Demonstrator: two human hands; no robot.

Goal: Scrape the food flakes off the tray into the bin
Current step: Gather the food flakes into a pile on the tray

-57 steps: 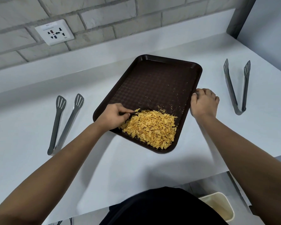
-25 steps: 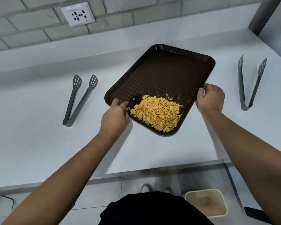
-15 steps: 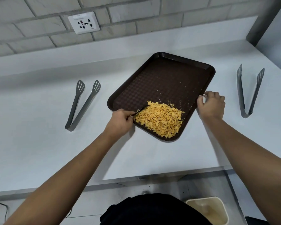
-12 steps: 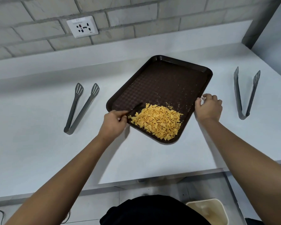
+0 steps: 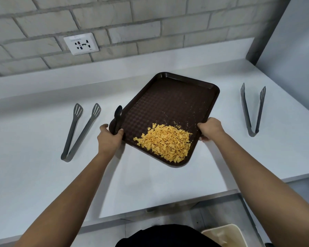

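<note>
A dark brown tray (image 5: pixel 171 102) is held a little above the white counter, its near corner lowest. A heap of yellow food flakes (image 5: pixel 165 141) lies in that near corner. My left hand (image 5: pixel 110 139) grips the tray's left corner and also pins a black spoon (image 5: pixel 117 118) upright against the rim. My right hand (image 5: pixel 210 128) grips the tray's right edge. The cream bin (image 5: pixel 223 235) stands on the floor at the lower right, below the counter's front edge.
Grey tongs (image 5: pixel 78 131) lie on the white counter (image 5: pixel 43 175) to the left of the tray, and a second pair of tongs (image 5: pixel 251 109) lies to the right. A wall socket (image 5: pixel 81 43) sits on the brick wall behind.
My left hand stopped scraping with the spoon and took hold of the tray's left corner. Both hands have lifted the tray off the counter. The flakes stay heaped in the near corner.
</note>
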